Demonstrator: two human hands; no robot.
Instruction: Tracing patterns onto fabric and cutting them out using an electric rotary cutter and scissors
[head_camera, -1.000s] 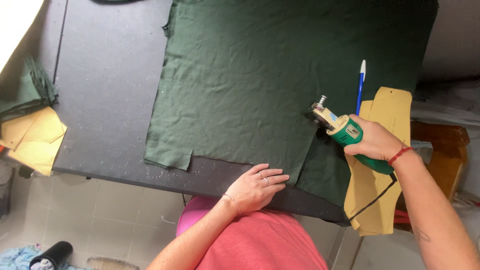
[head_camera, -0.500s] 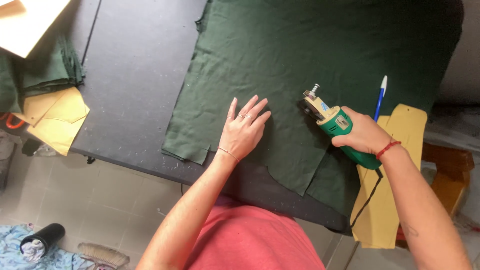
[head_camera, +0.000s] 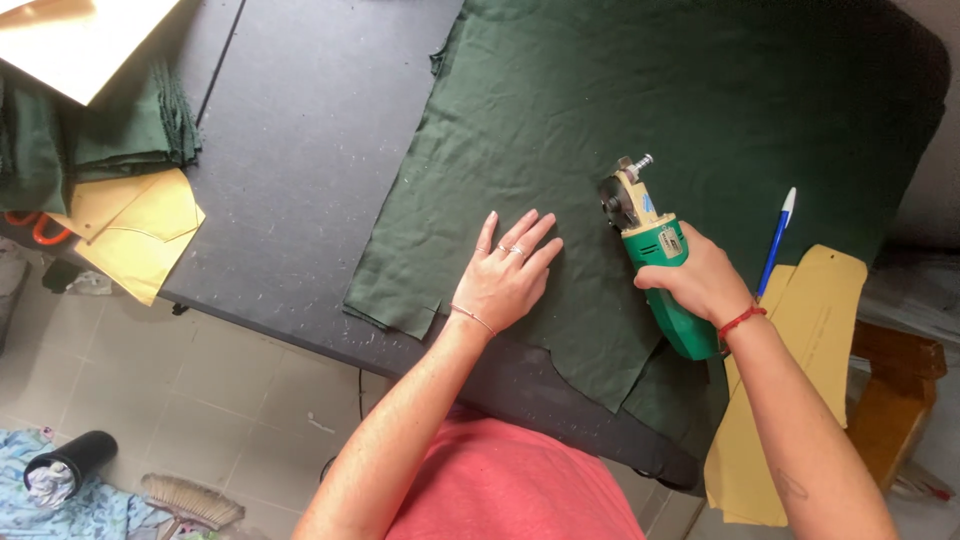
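Right hand (head_camera: 700, 280) wrapped around green electric fabric cutter (head_camera: 655, 262), standing on dark green cloth (head_camera: 640, 120). Left hand (head_camera: 508, 275) flat, fingers spread, pressing cloth just beside cutter. Blue pen (head_camera: 776, 243) beyond right wrist.

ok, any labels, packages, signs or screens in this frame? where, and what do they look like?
Label: a small pale rectangular sticker on the green cutter body, just ahead of the right hand; print too small to tell.
No packages, signs or screens show on the dark table.
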